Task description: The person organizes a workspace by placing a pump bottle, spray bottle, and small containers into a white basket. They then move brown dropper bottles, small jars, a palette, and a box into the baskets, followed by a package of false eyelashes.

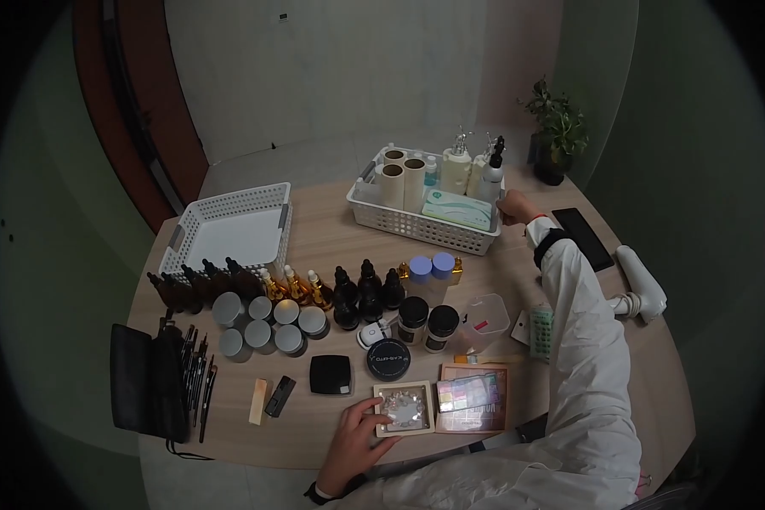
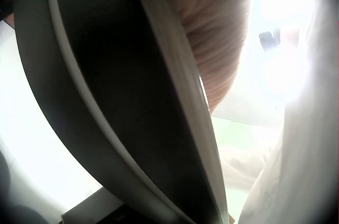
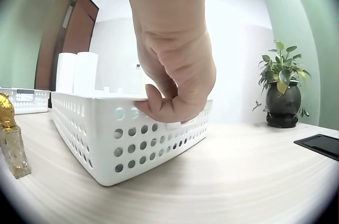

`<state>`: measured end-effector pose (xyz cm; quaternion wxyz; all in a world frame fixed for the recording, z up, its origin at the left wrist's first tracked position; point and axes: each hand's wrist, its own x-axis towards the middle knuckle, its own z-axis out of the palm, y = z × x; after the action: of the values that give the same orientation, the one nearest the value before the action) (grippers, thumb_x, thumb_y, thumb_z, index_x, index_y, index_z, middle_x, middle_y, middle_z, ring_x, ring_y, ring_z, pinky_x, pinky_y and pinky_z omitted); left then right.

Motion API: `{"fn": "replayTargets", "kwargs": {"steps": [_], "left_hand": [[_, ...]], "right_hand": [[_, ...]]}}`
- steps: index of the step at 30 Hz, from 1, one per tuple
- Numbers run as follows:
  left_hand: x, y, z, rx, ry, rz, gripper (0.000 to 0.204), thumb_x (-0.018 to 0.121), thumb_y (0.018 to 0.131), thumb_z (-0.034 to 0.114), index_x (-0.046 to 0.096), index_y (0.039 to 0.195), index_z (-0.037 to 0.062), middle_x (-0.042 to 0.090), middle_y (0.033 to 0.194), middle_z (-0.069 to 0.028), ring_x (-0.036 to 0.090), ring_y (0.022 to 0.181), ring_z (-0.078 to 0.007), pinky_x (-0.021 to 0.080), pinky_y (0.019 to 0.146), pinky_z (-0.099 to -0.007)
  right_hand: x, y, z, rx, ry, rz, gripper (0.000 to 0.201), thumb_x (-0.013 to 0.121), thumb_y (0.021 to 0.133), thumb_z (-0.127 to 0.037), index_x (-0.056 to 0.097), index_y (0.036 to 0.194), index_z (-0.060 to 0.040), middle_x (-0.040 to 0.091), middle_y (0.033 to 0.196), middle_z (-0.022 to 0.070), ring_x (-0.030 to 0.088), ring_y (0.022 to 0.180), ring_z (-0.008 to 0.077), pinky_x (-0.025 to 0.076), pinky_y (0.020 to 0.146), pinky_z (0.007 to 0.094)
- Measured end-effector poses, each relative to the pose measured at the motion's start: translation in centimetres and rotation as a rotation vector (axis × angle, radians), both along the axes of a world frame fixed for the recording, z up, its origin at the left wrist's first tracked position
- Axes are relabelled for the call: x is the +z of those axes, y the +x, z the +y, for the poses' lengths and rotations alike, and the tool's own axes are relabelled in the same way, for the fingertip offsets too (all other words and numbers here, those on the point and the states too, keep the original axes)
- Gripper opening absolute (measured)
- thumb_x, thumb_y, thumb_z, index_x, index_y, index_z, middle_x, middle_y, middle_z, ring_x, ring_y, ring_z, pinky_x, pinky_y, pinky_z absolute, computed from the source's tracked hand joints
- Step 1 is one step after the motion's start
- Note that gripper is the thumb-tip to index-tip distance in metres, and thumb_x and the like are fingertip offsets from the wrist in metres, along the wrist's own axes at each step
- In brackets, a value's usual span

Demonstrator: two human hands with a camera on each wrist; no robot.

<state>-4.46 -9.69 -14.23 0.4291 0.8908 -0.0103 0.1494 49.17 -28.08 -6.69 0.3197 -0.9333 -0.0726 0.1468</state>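
My right hand (image 1: pixel 517 206) grips the right end of a white perforated basket (image 1: pixel 421 228), its fingers curled over the rim in the right wrist view. Inside the basket stand cream-coloured rolls (image 1: pixel 413 183), pump bottles (image 1: pixel 456 170), a small blue bottle and a green-and-white box (image 1: pixel 457 209). At the table's front, my left hand (image 1: pixel 354 444) rests with spread fingers on a small square wooden-framed case (image 1: pixel 416 429) with a clear top. Beside that case lies a pink tray (image 1: pixel 503 399) with a shimmering palette (image 1: pixel 469 393). The left wrist view shows mostly a dark band and part of the hand.
Another white basket (image 1: pixel 286 223) stands at the back left. Dropper bottles (image 1: pixel 370 289), silver-lidded jars (image 1: pixel 262 336), a brush set (image 1: pixel 200 382) and a round black case (image 1: pixel 388 360) crowd the middle and left. A potted plant (image 1: pixel 554 136) and a dark tablet (image 1: pixel 583 238) are at the right.
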Motion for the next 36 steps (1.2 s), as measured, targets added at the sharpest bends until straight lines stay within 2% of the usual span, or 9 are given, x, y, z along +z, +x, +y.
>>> {"fn": "replayTargets", "kwargs": {"steps": [6, 8, 12, 20, 21, 22, 26, 29, 36], "left_hand": [[0.1, 0.0, -0.1, -0.001, -0.013, 0.023, 0.033, 0.080, 0.070, 0.018, 0.062, 0.094, 0.0052, 0.049, 0.125, -0.0136, 0.046, 0.117, -0.0308, 0.040, 0.096, -0.0395], [0.0, 0.0, 0.0, -0.003, -0.013, 0.019, 0.033, 0.080, 0.070, 0.018, 0.062, 0.094, 0.0052, 0.049, 0.125, -0.0135, 0.046, 0.117, -0.0308, 0.040, 0.096, -0.0395], [0.0, 0.1, 0.0, -0.015, 0.008, 0.003, 0.032, 0.079, 0.071, 0.017, 0.061, 0.095, 0.0049, 0.048, 0.125, -0.0135, 0.047, 0.115, -0.0309, 0.041, 0.095, -0.0394], [-0.2, -0.3, 0.1, -0.025, -0.069, 0.011, 0.033, 0.077, 0.074, 0.018, 0.060, 0.098, 0.0047, 0.046, 0.127, -0.0129, 0.053, 0.108, -0.0289, 0.042, 0.092, -0.0385], [-0.2, -0.3, 0.1, -0.036, -0.071, 0.012, 0.033, 0.077, 0.074, 0.018, 0.060, 0.098, 0.0047, 0.046, 0.127, -0.0129, 0.053, 0.108, -0.0289, 0.042, 0.092, -0.0385], [-0.2, -0.3, 0.1, -0.026, -0.030, -0.008, 0.032, 0.076, 0.075, 0.019, 0.060, 0.099, 0.0046, 0.046, 0.126, -0.0125, 0.052, 0.108, -0.0298, 0.044, 0.091, -0.0390], [0.1, -0.1, 0.1, -0.016, 0.040, -0.039, 0.031, 0.075, 0.075, 0.019, 0.061, 0.098, 0.0052, 0.047, 0.125, -0.0122, 0.049, 0.111, -0.0319, 0.044, 0.090, -0.0398], [0.1, -0.1, 0.0, -0.010, 0.031, -0.023, 0.031, 0.076, 0.074, 0.018, 0.061, 0.098, 0.0055, 0.048, 0.124, -0.0124, 0.048, 0.111, -0.0324, 0.043, 0.091, -0.0401], [0.1, 0.0, 0.0, -0.009, 0.012, -0.008, 0.030, 0.076, 0.073, 0.018, 0.062, 0.096, 0.0057, 0.049, 0.123, -0.0129, 0.048, 0.112, -0.0327, 0.043, 0.091, -0.0398]], "right_hand": [[-5.5, 4.9, -1.0, 0.291, -0.256, -0.321, 0.012, 0.056, 0.084, -0.012, 0.062, 0.084, -0.0016, 0.066, 0.080, 0.0115, 0.067, 0.065, 0.0233, 0.056, 0.052, 0.0382], [-3.3, 1.8, -0.1, -0.237, 0.156, 0.107, 0.015, 0.043, 0.088, -0.013, 0.052, 0.092, -0.0007, 0.049, 0.063, 0.0074, 0.049, 0.047, 0.0178, 0.048, 0.043, 0.0382], [-9.9, 8.9, -4.9, 0.138, 0.096, 0.006, 0.016, 0.072, 0.073, -0.017, 0.064, 0.078, -0.0035, 0.068, 0.075, 0.0091, 0.067, 0.068, 0.0226, 0.055, 0.063, 0.0358], [-6.7, 2.4, -3.7, -0.370, 0.497, 0.256, 0.020, 0.054, 0.088, -0.014, 0.060, 0.099, 0.0008, 0.065, 0.091, 0.0186, 0.066, 0.076, 0.0309, 0.055, 0.057, 0.0435], [-6.8, 2.7, -5.3, 0.265, 0.221, -0.096, 0.021, 0.053, 0.088, -0.015, 0.060, 0.101, 0.0004, 0.065, 0.091, 0.0190, 0.066, 0.075, 0.0308, 0.054, 0.056, 0.0430], [-6.7, 3.4, -6.4, 0.336, 0.126, -0.118, 0.023, 0.054, 0.087, -0.013, 0.059, 0.105, 0.0004, 0.065, 0.092, 0.0192, 0.066, 0.074, 0.0318, 0.054, 0.058, 0.0424], [2.1, -5.3, -3.1, -0.295, 0.027, 0.135, 0.036, 0.059, 0.083, -0.008, 0.053, 0.118, 0.0003, 0.066, 0.095, 0.0201, 0.066, 0.071, 0.0358, 0.054, 0.064, 0.0400], [0.8, -6.6, -4.8, 0.330, -0.401, -0.840, 0.048, 0.074, 0.070, -0.006, 0.049, 0.112, -0.0010, 0.060, 0.096, 0.0173, 0.056, 0.101, 0.0366, 0.048, 0.086, 0.0422], [0.8, -7.2, -5.5, 0.631, -0.594, -0.881, 0.034, 0.077, 0.069, -0.033, 0.062, 0.087, -0.0080, 0.061, 0.091, 0.0072, 0.058, 0.095, 0.0274, 0.046, 0.081, 0.0396]]}}
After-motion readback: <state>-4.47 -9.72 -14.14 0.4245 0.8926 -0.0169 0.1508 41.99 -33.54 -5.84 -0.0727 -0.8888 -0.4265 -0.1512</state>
